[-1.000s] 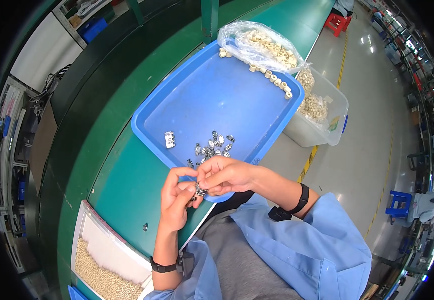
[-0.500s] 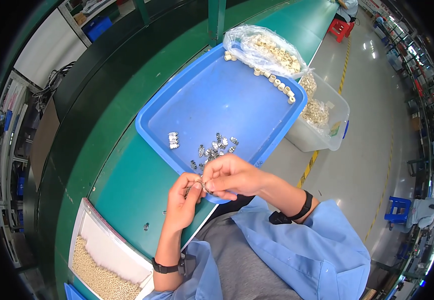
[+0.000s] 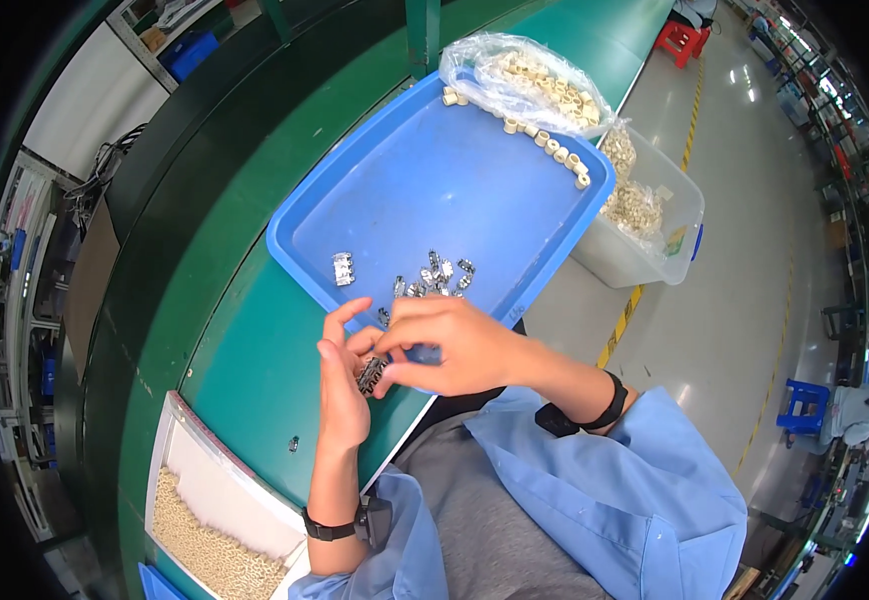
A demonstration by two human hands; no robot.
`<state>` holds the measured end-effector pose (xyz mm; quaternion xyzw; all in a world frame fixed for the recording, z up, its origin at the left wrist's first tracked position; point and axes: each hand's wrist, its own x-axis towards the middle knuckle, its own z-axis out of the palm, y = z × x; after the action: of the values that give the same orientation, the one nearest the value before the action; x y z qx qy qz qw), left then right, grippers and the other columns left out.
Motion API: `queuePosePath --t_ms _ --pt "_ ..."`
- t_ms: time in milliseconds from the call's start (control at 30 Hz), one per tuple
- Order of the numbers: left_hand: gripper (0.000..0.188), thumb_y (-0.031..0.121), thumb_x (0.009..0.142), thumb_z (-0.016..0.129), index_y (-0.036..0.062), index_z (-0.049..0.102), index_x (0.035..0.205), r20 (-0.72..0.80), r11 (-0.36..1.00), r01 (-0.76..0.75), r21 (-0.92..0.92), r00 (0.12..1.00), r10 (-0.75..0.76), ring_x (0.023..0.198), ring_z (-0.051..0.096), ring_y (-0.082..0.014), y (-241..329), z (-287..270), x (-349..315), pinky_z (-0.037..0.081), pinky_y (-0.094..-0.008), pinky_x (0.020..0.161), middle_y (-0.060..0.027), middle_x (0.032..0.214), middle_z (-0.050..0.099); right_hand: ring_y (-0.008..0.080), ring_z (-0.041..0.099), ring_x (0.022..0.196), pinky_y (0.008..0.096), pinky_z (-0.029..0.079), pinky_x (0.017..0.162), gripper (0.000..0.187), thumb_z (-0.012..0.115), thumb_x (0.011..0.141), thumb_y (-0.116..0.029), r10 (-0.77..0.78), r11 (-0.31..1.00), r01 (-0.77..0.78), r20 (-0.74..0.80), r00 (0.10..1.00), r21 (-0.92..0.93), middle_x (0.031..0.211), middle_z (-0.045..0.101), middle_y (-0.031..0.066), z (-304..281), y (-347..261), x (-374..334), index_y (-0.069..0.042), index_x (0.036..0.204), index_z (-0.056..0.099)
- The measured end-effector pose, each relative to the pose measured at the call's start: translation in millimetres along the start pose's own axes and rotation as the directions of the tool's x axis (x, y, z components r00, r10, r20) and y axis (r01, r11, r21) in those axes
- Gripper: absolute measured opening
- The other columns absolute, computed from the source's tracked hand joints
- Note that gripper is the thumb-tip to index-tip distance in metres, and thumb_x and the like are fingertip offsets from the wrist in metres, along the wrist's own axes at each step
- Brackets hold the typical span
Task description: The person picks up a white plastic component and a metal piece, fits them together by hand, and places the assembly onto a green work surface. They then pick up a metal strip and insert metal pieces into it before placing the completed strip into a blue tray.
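Observation:
A short row of small shiny metal parts with dark gaps (image 3: 372, 375) lies in my left hand (image 3: 342, 405), its palm turned inward and some fingers raised. My right hand (image 3: 460, 345) reaches across from the right, its thumb and fingers on the same row. Both hands are over the near edge of a blue tray (image 3: 281, 235). Just beyond them, a loose heap of similar metal parts (image 3: 437, 272) lies in the tray, partly hidden by my right hand. A neat metal row (image 3: 343, 268) rests apart at the tray's left.
Beige rings (image 3: 552, 147) line the tray's far right, beside a clear bag of more (image 3: 525, 75). A translucent bin (image 3: 645, 262) stands right of the bench. One metal part (image 3: 294, 443) lies on the green bench, near a white box (image 3: 255, 500) holding tiny beige pieces.
My left hand has turned and opened somewhat, so the metal row now shows in it. My right hand has shifted slightly left and down, from a close pinch to gripping the row.

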<state>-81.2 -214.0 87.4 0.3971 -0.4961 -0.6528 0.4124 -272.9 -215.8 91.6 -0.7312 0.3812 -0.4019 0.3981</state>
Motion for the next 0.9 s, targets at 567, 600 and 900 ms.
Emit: queuePosePath --t_ms 567,600,900 --pt "0.049 0.036 0.11 0.04 0.0025 0.052 0.077 -0.034 0.975 -0.15 0.166 0.987 0.158 0.051 0.045 -0.0083 -19.7 0.1 -19.2 0.031 -0.0242 0.044 -0.0034 0.06 0.052 0.0084 0.048 0.062 0.0246 0.037 0.055 0.009 0.064 0.097 -0.009 0.219 0.347 -0.407 0.349 0.911 0.845 0.081 0.056 0.0011 12.1 22.1 -14.2 -0.001 0.095 0.062" --pt "0.049 0.036 0.11 0.04 0.0029 0.051 0.076 -0.032 0.989 -0.114 0.095 0.993 0.117 0.05 0.044 -0.0081 -20.4 1.8 -18.3 0.031 -0.0242 0.044 -0.0033 0.06 0.051 0.0083 0.048 0.061 0.0242 0.037 0.055 0.008 0.064 0.097 -0.009 0.207 0.309 -0.393 0.342 0.917 0.866 0.082 0.057 0.002 13.3 25.5 -15.6 -0.001 0.095 0.062" --pt "0.051 0.041 0.11 0.038 0.005 0.045 0.074 -0.033 0.996 -0.051 -0.073 0.998 0.049 0.048 0.037 -0.008 -26.5 -1.0 -12.9 0.028 -0.0245 0.043 -0.0016 0.057 0.041 0.0142 0.06 0.067 0.0273 0.047 0.059 0.013 0.061 0.099 -0.011 0.241 0.834 -0.244 0.071 0.968 0.495 0.085 0.065 0.0051 -6.5 20.2 -10.7 0.0 0.094 0.066"
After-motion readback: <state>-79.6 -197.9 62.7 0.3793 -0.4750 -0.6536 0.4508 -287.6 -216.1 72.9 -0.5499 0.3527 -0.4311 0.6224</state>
